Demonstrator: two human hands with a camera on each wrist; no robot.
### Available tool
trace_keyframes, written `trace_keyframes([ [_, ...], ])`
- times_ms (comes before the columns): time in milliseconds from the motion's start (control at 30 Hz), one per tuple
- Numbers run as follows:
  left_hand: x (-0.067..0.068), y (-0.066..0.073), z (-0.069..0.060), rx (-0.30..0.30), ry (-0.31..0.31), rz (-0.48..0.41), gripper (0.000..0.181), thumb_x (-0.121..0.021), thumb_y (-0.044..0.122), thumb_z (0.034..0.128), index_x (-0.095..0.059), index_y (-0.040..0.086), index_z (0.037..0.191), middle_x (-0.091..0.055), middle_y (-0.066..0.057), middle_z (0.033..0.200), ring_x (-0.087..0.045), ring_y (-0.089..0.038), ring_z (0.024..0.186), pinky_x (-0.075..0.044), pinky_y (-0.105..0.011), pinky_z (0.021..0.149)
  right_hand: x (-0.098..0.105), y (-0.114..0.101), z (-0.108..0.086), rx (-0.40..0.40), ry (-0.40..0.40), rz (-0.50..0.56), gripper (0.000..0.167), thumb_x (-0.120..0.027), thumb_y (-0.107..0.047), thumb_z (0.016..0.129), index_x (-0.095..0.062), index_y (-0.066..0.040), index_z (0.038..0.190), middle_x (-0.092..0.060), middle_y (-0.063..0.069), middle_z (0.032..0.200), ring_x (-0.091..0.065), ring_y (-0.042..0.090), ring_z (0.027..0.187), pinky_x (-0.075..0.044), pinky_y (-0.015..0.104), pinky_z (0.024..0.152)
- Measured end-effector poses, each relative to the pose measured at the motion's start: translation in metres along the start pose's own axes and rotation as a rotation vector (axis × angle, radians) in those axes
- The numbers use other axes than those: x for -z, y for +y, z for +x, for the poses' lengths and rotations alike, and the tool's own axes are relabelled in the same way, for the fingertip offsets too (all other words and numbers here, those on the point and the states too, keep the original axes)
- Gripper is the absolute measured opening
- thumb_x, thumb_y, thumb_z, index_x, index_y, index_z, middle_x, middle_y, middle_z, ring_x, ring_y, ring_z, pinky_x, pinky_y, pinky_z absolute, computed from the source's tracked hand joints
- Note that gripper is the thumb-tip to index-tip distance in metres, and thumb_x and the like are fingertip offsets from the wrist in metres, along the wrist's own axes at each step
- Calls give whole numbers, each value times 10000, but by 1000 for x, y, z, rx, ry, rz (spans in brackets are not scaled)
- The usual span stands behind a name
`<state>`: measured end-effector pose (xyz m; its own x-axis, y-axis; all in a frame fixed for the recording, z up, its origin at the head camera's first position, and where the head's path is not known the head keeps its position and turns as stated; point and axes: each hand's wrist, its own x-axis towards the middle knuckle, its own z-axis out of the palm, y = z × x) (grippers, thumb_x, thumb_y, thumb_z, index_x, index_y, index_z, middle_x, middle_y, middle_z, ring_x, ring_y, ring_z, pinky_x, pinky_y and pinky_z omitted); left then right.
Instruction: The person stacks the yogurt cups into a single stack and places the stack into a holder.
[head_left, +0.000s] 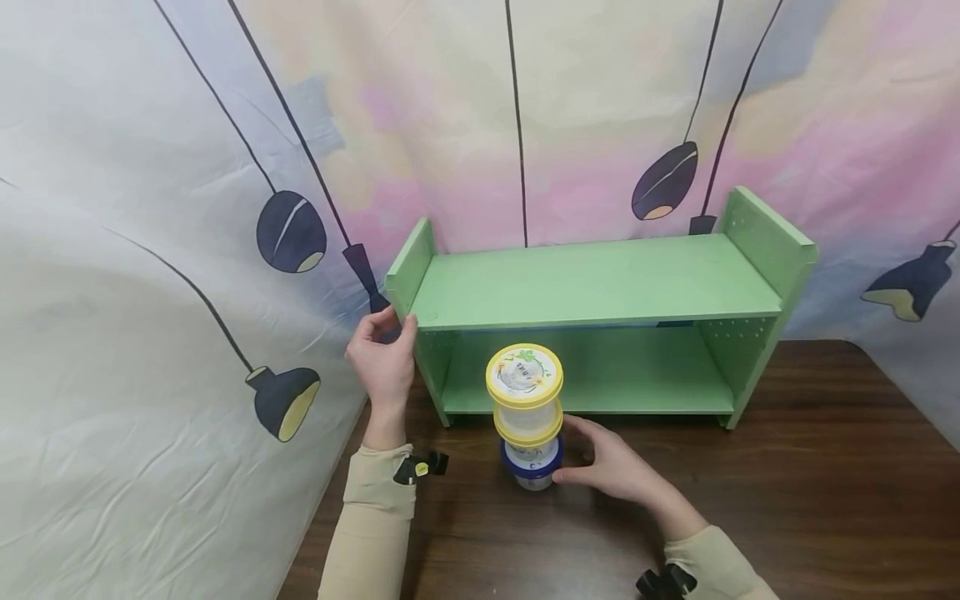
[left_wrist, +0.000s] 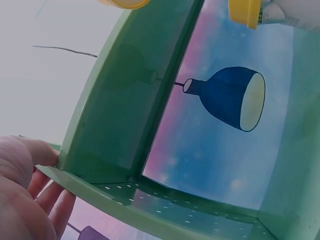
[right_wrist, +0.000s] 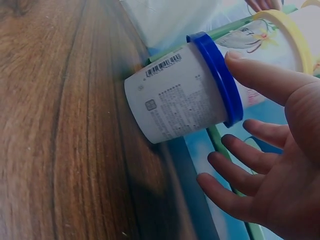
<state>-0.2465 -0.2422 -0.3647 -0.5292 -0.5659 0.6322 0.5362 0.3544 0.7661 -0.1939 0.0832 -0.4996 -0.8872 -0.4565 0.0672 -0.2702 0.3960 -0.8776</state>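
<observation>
A stack of three round tubs stands on the table in front of a green two-tier shelf (head_left: pixel 600 283). Yellow lids cover the top tub (head_left: pixel 525 375) and the middle tub (head_left: pixel 528 427); the bottom tub (head_left: pixel 532 467) has a blue lid (right_wrist: pixel 217 77). My left hand (head_left: pixel 384 358) pinches the shelf's left side panel, thumb at the front edge and fingers round the outer side in the left wrist view. Beside the stack, my right hand (head_left: pixel 611 462) has its fingers spread, thumb close to the blue lid. Whether the thumb touches it I cannot tell.
The dark wooden table (head_left: pixel 825 483) extends in front of the shelf and to its right. A fabric backdrop (head_left: pixel 165 350) painted with hanging lamps stands behind the shelf and along the left side.
</observation>
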Motion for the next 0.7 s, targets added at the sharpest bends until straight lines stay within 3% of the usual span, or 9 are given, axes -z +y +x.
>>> trace_keyframes([
  [367,0,1,-1,1,-4,2,198,-868,-9,854,-792,-44,1033,-756,-90,903,-704,-150,825,-547,-230,651,-14,6,11,48,-23,21,987,-965,-344,813,-446,-63,1604,-601,140,1487,-553,393,1382,-453,638,1117],
  [700,0,-2,-1,9,16,-19,205,-907,22,836,-826,-8,1022,-780,-165,920,-719,-131,804,-549,-193,641,-28,7,18,55,-49,105,984,-1003,-297,761,-454,-167,1567,-609,65,1453,-581,326,1349,-466,608,1109],
])
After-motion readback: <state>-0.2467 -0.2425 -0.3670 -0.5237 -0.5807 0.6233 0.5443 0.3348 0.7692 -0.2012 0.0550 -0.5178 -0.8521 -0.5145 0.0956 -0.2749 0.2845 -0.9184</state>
